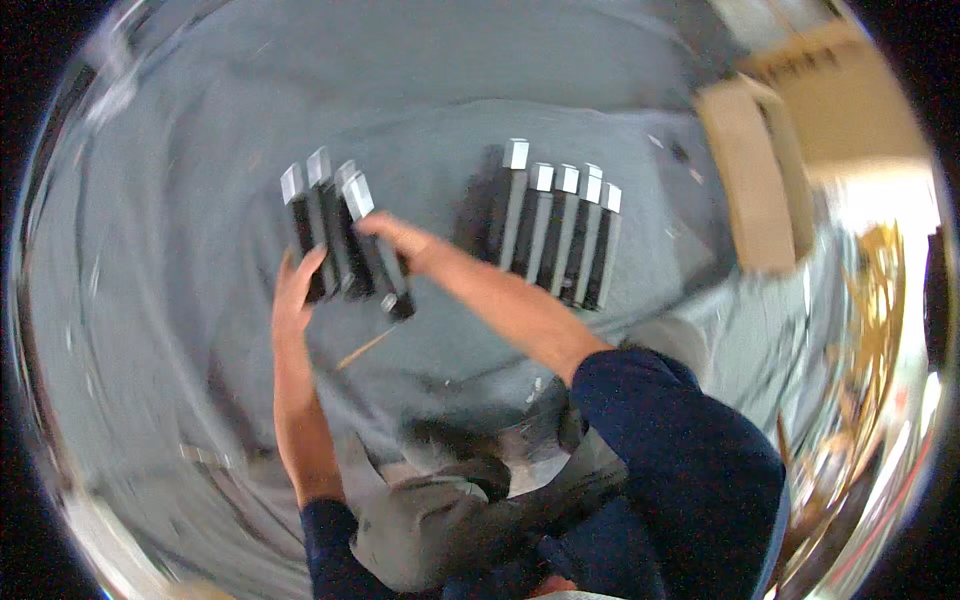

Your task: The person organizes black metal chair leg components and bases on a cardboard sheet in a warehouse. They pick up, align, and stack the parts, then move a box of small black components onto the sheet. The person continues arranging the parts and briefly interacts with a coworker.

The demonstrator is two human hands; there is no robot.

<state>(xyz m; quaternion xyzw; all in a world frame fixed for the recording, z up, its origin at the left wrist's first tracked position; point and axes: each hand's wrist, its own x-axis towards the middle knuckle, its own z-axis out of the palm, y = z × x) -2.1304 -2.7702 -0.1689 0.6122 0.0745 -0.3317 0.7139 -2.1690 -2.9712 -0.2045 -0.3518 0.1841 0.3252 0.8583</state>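
Observation:
Several long, narrow black boxes with white ends [328,225] lie side by side on the grey cloth at left. My left hand [298,285] is at the near end of the leftmost box [303,225], thumb and fingers on either side of it. My right hand [398,240] grips the rightmost box [385,275] of this group, which is tilted and sticks out nearer to me than the others. Some of the right fingers are hidden. To the right, a second row of similar black boxes [556,235] lies apart from both hands.
Grey cloth [420,140] covers the wrinkled ground around me. Open brown cardboard boxes [752,175] stand at the far right. A thin tan stick [363,350] lies near the left group. Crumpled golden-brown material [870,330] is at the right edge.

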